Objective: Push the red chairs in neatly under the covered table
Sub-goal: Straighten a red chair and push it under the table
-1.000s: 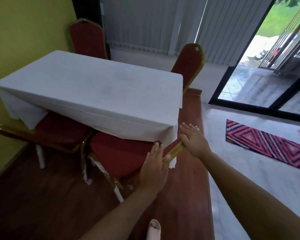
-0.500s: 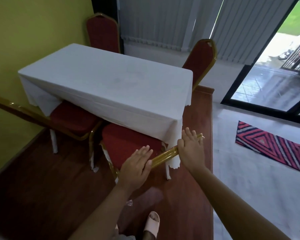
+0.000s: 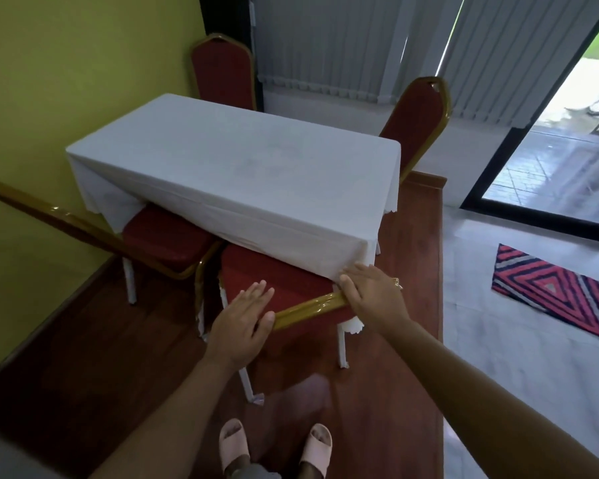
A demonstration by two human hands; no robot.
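Near chair (image 3: 274, 281) partly under surface (image 3: 236, 171); your left hand (image 3: 242, 319) and right hand (image 3: 374, 295) rest flat, fingers released. Left chair (image 3: 163, 236) still out.

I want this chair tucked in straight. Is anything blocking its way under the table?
Nothing visible does. Both hands, left and right, rest flat on the chair back; its seat already slides under the tablecloth. The neighbouring chair sits close on its left side, though.
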